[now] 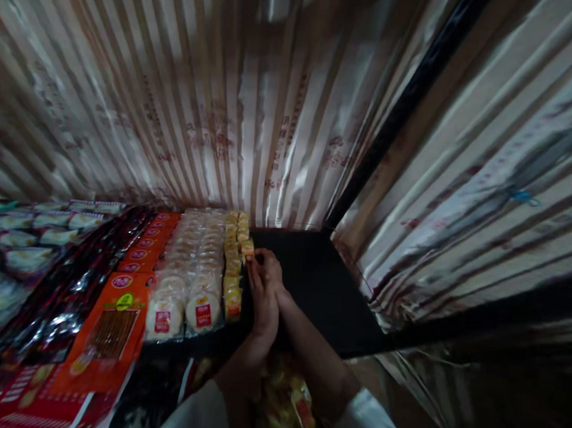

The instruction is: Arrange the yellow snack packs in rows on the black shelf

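Packets in yellow wrappers (233, 296) stand in a narrow row on the black bench (311, 274), probably light, slick and easily crushed, best taken gently by their sides. The left hand (263, 298) extends nearly straight fingers beside the row; the right hand (272, 270) bends loosely at its far part; whether either grips one, one cannot tell

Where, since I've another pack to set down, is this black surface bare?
The bare black surface lies right of the left hand and right hand, between the right forearm, striped back sheeting and side sheeting. Leftward it is crowded: small yellow packs, clear-wrapped round packs and orange packets in close rows.
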A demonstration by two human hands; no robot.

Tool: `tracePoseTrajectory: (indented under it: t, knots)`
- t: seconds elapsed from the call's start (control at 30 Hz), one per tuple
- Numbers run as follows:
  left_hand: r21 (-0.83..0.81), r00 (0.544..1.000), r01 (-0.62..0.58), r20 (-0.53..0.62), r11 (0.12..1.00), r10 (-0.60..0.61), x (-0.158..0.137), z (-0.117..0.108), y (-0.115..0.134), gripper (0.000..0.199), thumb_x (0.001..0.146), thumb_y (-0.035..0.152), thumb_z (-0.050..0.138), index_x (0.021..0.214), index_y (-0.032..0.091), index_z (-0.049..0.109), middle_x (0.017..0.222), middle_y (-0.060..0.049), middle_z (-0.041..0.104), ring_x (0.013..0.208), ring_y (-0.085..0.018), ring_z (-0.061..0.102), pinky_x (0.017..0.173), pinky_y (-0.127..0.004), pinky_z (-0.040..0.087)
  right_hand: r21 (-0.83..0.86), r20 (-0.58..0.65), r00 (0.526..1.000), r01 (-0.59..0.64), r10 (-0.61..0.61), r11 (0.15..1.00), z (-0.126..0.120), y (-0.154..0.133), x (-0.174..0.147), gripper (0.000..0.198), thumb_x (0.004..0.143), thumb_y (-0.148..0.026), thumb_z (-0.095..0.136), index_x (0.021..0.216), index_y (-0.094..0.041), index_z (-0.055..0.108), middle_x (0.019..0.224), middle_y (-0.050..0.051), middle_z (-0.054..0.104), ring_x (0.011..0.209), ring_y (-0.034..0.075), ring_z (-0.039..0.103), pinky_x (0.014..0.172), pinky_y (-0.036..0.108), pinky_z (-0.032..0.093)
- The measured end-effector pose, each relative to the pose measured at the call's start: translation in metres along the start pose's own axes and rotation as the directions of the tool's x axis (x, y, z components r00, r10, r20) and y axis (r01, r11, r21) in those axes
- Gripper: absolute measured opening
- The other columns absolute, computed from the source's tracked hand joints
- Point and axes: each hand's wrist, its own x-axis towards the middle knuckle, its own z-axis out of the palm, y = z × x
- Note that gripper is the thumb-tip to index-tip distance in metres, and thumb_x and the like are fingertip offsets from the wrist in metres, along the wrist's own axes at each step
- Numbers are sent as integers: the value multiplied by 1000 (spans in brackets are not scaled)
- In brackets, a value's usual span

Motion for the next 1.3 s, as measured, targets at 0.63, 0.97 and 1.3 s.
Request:
tracePoseTrajectory:
  t: [0.63,0.97,1.3]
  knots:
    - [-218,993,104,-38,970,-115,19,1,-21,47,89,24,35,135,16,40,146,-11,40,139,-23,31,117,-43,20,323,-20,997,80,-78,943,12,9,-1,18,75,-35,54,82,-19,61,80,2,64,76,17,60,73,29,49]
    - [-168,999,36,9,985,-35,-19,-12,-2,50,92,34,33,136,14,39,146,-14,40,136,-23,36,115,-42,26,481,-104,989,-41,103,876,-3,4,-41,28,73,-35,57,94,-18,62,89,6,65,81,20,62,74,33,52]
    - [29,997,30,70,999,-32,-152,-90,-39,40,91,32,35,121,18,56,131,-10,56,122,-21,51,110,-39,35,400,-120,983,-78,137,913,-17,0,-201,24,86,-39,48,92,-21,63,94,7,68,89,20,63,85,35,50]
